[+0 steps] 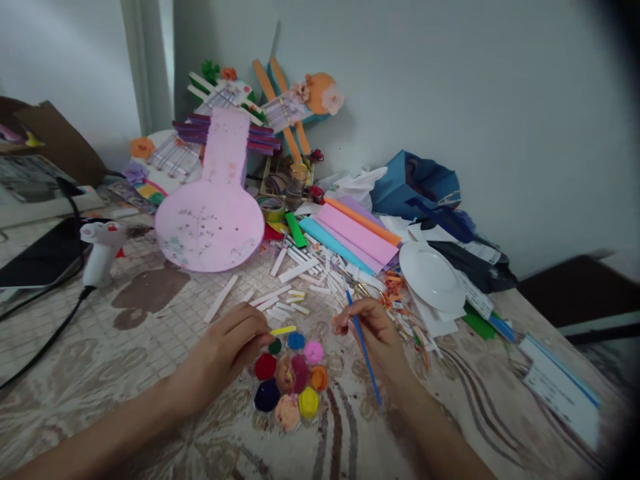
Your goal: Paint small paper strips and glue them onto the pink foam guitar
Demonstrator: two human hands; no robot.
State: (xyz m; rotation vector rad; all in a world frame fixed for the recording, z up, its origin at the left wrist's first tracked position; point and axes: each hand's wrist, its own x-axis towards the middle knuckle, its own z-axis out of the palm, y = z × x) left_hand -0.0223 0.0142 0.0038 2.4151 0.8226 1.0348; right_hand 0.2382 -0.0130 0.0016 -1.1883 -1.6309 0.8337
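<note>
I log remotely: one table (280, 460), floral-patterned; one cluster of paint pots (300, 373), front; loose white strips (297, 270), centre; one white glue gun (101, 257), left; one white-and-blue packet (560, 393), right.

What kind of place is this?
Probably a home craft table against a wall: paint pots in many colors, a glue gun at the left, and a pink guitar-shaped cutout among the scraps.

Left hand (233, 343) and right hand (379, 333) bare; forearms (135, 417) bare, slender.
</note>
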